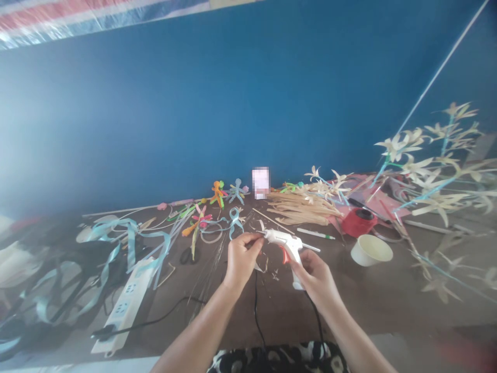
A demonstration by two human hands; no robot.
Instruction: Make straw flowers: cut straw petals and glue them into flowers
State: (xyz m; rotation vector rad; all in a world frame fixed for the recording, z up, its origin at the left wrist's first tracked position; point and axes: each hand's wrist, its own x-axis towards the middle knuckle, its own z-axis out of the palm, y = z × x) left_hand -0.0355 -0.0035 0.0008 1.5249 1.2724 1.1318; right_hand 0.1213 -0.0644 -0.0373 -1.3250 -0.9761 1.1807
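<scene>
My right hand [315, 273] is wrapped round the grip of a white glue gun [286, 242] with an orange trigger, its nozzle pointing left. My left hand [241, 258] is pinched closed right at the nozzle tip, holding something small and pale that I cannot make out. The gun's black cord [256, 305] runs down towards me over the brown table [388, 305]. Small pale scraps [267, 267] lie under the hands.
A white power strip [126, 300] lies at the left among light blue ribbons [128, 241]. Behind the hands are colourful straw figures [218, 194], a heap of pale strips [303, 207], a red tape roll [359, 221], a white cup [370, 250] and flower stems [430, 171] at right.
</scene>
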